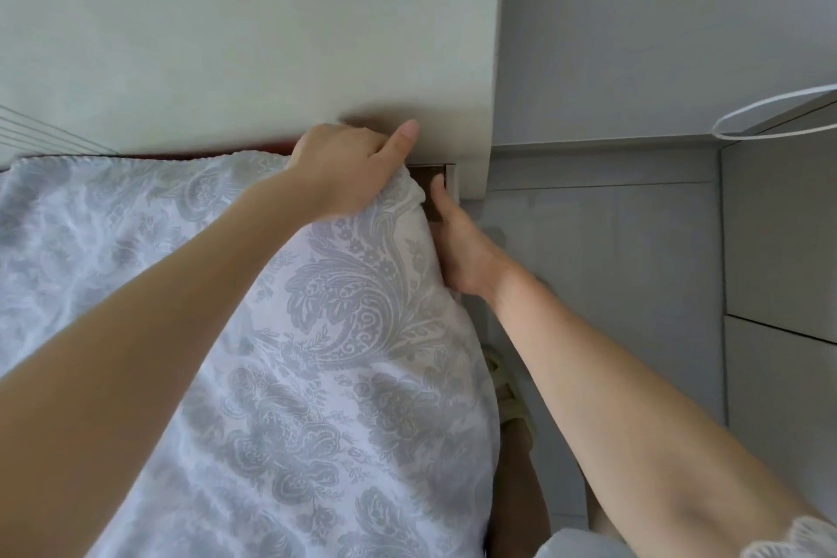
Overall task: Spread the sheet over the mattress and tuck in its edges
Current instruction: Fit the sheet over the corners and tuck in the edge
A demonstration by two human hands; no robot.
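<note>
At the bed's (428, 184) far right corner, the soft, light sheet (362, 331) is gripped by the left hand (344, 168); the right hand's (457, 249) hold cannot be told. Such limp cloth is best pinched at the hem.

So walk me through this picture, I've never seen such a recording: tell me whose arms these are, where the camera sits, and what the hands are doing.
No machine here: a person wears one wide-angle camera on the head, looking down, so both bare arms are their own. They stand at the corner of a bed beside a pale wall. A grey-patterned sheet covers it. The left hand lies on the corner, fingers curled over the sheet at its far edge. The right hand reaches along the bed's side; its fingers are hidden, so what it holds cannot be told. Grey floor tiles lie to the right.
</note>
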